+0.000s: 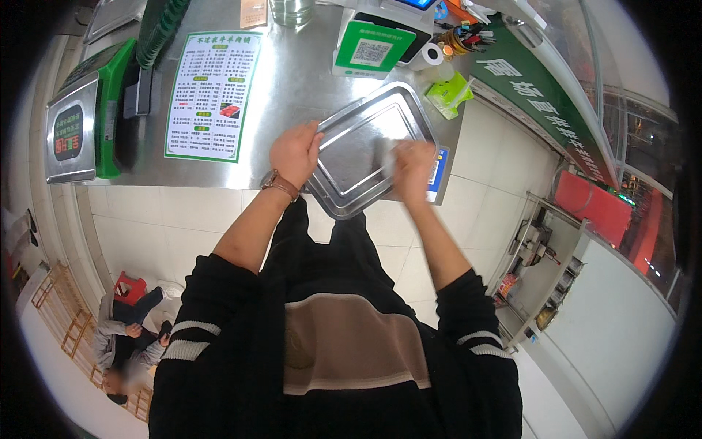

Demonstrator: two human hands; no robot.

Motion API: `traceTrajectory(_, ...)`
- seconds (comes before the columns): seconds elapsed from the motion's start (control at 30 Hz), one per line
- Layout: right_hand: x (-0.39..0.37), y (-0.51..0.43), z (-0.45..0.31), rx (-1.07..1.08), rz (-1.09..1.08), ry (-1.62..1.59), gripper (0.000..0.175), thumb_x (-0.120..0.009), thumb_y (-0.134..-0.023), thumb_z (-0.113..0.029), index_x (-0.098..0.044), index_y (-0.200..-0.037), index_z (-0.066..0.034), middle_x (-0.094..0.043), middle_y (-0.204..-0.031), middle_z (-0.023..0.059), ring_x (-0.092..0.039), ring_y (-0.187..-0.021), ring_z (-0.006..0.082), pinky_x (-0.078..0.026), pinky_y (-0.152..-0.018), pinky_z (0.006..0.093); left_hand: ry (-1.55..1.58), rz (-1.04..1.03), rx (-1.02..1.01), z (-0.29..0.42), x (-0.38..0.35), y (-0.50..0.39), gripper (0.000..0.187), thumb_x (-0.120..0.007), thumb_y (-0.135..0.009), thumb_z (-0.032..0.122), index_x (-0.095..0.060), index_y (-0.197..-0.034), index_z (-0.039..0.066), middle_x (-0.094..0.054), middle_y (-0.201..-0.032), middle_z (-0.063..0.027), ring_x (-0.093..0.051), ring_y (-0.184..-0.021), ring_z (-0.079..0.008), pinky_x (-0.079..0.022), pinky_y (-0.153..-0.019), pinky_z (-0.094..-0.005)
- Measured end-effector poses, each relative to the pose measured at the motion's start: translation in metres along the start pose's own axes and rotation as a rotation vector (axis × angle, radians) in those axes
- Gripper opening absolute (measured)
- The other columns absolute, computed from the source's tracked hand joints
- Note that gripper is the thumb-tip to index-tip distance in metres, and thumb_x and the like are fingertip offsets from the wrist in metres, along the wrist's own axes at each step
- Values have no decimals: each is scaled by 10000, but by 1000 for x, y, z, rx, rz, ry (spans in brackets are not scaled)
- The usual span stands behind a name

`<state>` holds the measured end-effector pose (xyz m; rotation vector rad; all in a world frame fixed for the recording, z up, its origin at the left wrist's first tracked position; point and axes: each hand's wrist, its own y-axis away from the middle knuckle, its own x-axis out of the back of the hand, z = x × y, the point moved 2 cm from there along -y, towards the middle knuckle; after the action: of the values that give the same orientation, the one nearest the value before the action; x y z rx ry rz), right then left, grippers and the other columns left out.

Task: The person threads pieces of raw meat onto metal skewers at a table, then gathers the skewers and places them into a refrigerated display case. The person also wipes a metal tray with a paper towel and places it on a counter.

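Observation:
A rectangular stainless steel tray (362, 148) is tilted over the front edge of the steel counter, its near corner jutting past the edge. My left hand (296, 152), with a brown-strapped watch at the wrist, grips the tray's left rim. At the tray's right side is my right hand (412, 167), blurred by motion and curled. It appears to hold a pale tissue or cloth (388, 158) against the tray; blur hides its exact shape. Just beyond the tray lies a green tissue packet (448, 100) with a white sheet sticking out.
On the steel counter (293, 71) lie a printed price sheet (214, 96) and a green scale (109, 110). A payment-code stand (370, 52), paper roll (428, 56) and pen holder (455, 41) stand at the back right. Someone sits at lower left (129, 335) near a red stool (129, 288).

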<state>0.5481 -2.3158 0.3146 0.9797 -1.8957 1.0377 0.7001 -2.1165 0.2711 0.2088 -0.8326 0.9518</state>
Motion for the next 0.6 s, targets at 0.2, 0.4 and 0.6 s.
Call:
traceTrajectory(0.2,-24,10,69,-79,-116,119,173,-614,-793,29,-711,-936,31,-655,-1116,148,-588,-1016,374,-510,-891,451,-19,13,25,0,-3,4,197,-677,-925,207,-693,-1086,96,-605,-777,-94,-623,-736,-308,-489,-633,-419)
traceTrajectory(0.4,-65,59,-34,-36,-167,-89,229,-644,-784,7,-686,-1009,23,-632,-1084,169,-596,-994,369,-511,-881,456,-29,-18,63,-2,-8,5,201,-687,-916,207,-701,-1082,94,-613,-779,-97,-621,-731,-319,-490,-629,-425)
traceTrajectory(0.6,-42,37,-74,200,-317,-357,283,-656,-800,-26,-681,-1081,-14,-639,-1057,152,-612,-998,349,-522,-863,448,-38,-38,14,-3,-3,2,208,-677,-923,206,-694,-1101,99,-628,-811,-104,-633,-762,-316,-503,-652,-417)
